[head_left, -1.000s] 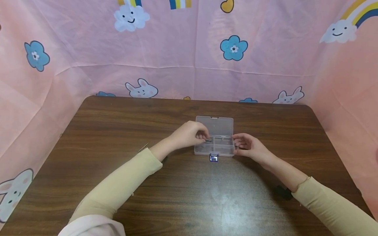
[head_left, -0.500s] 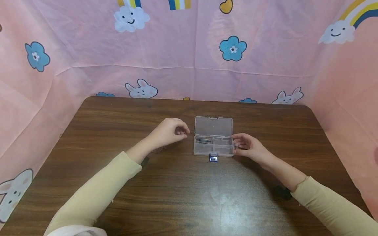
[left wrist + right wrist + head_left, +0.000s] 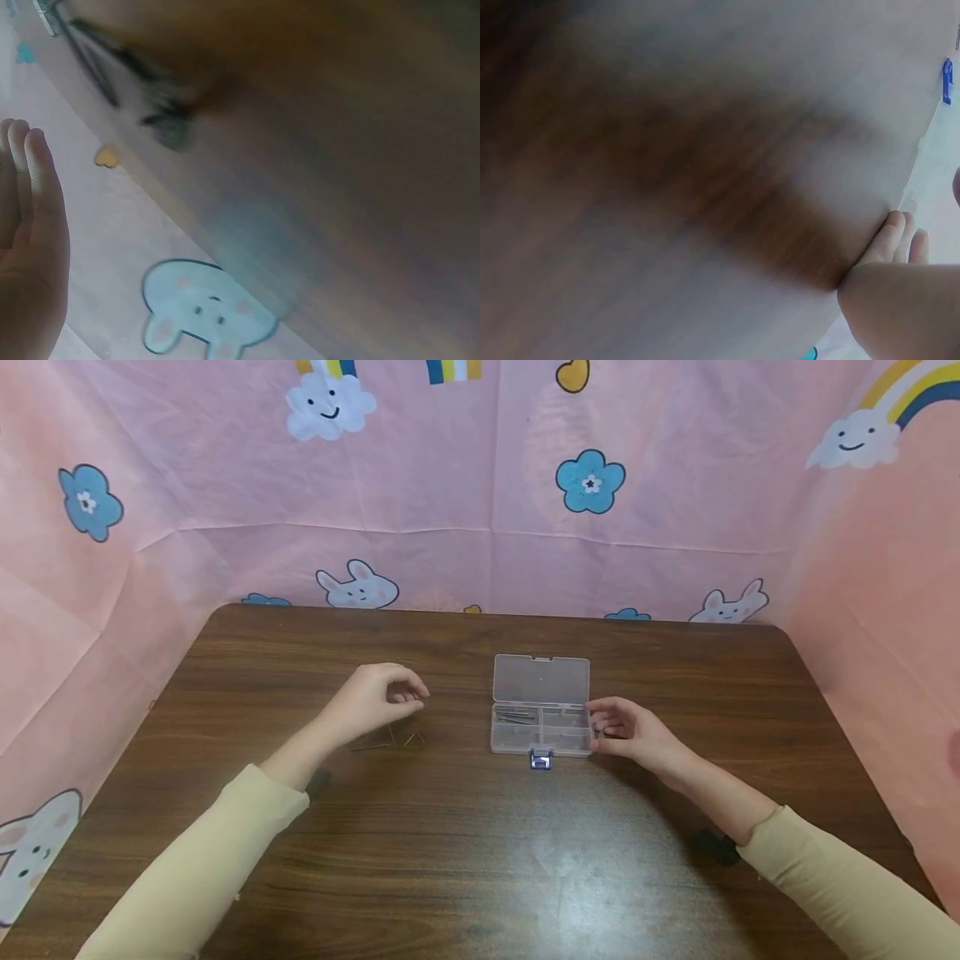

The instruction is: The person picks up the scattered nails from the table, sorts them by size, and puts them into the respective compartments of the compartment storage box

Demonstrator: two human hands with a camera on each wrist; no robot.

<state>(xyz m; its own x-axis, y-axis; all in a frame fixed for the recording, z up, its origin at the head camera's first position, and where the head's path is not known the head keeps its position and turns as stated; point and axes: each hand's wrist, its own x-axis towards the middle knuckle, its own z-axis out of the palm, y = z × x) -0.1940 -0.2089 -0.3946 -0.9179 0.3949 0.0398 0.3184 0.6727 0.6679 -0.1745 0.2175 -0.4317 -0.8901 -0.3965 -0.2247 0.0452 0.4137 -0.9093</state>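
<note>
A clear plastic compartment box (image 3: 516,742) stands with its lid (image 3: 542,679) raised at the back. Several long silver pieces like screws or nails (image 3: 516,717) lie in its back left compartment. My right hand (image 3: 637,737) holds the box's right end, thumb by the front corner and fingers at the back one. Left of the box, my left hand (image 3: 371,700) hovers with relaxed, curved fingers and nothing between them. Just below it lie thin silver pieces (image 3: 375,746) and short gold-coloured ones (image 3: 414,739). They appear as dark, blurred rods (image 3: 150,82) in the left wrist view.
A blue latch (image 3: 541,760) hangs from the box's front, over the brown wooden table (image 3: 465,843). Pink patterned cloth (image 3: 450,485) encloses the table's back and sides. Dark wrist devices show beneath both forearms.
My left hand has let go of the silver pieces in the back left compartment and moved left, over the small metal pieces on the table. My right hand stays at the box.
</note>
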